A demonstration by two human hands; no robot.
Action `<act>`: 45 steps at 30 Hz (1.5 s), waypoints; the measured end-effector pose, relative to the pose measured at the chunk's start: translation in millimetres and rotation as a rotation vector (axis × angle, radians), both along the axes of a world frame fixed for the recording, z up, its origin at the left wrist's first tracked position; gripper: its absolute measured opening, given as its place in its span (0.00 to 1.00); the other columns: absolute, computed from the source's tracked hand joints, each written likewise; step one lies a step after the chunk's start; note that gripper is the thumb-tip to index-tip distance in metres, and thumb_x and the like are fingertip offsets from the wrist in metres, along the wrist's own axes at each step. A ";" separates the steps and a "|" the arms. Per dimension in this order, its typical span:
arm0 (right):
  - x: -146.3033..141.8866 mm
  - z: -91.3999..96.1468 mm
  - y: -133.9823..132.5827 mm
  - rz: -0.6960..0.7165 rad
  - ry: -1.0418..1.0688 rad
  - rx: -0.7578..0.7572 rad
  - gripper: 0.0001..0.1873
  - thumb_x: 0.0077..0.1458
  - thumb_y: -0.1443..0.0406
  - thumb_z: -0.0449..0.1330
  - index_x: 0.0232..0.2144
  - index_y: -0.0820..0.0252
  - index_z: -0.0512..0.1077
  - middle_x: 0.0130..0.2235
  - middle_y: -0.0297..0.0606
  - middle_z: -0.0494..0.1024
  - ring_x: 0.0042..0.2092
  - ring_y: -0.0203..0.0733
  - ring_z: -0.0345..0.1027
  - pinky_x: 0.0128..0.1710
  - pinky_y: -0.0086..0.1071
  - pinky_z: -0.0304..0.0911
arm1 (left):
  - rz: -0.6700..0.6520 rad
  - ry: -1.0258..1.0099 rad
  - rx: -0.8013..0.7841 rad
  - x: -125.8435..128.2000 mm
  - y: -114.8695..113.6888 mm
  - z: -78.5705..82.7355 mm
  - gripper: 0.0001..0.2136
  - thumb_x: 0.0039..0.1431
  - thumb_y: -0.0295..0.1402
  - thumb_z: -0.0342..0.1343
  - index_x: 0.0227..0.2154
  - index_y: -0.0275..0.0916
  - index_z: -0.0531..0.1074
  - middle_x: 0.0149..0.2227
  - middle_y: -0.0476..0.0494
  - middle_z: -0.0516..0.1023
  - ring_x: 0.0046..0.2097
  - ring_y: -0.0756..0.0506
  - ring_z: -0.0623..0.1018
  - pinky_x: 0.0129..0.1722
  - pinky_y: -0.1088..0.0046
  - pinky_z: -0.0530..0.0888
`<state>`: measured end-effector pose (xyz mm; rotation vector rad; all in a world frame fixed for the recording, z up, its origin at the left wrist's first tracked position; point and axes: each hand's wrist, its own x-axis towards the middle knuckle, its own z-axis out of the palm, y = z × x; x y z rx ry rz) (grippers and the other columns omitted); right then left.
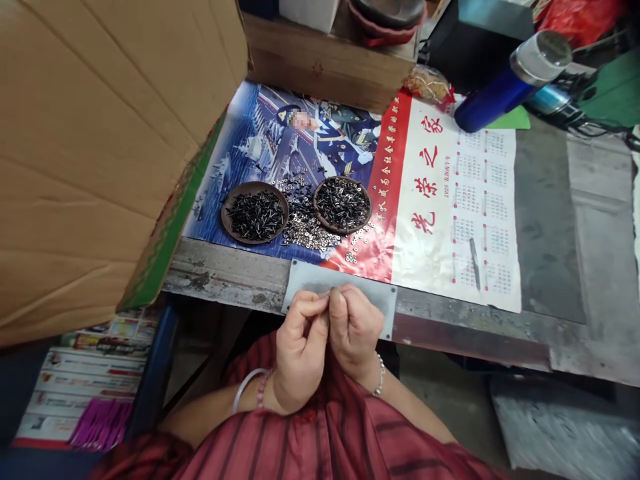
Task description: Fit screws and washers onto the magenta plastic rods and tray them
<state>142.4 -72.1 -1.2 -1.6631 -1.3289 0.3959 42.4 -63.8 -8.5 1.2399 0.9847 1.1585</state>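
Black pins lie jumbled every way in a bowl, ahead and leftward, nearer my left hand than my right hand; my fingertips meet above a grey plate, gripping what, I cannot tell.

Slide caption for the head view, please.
Left hand and right hand pinched close together by a grey plate; beyond, two dishes hold small black parts.

On the calendar poster, two dishes hold what appear to be screws; washers lie between them, a plate before, a flask behind right.
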 end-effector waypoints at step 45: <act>77.1 17.0 -44.4 0.147 0.269 -0.144 0.11 0.69 0.65 0.55 0.32 0.57 0.71 0.33 0.36 0.74 0.35 0.39 0.70 0.34 0.32 0.64 | -0.642 1.025 0.768 -30.6 84.9 -5.4 0.13 0.67 0.21 0.47 0.40 0.39 0.77 0.37 0.39 0.75 0.39 0.39 0.72 0.38 0.62 0.67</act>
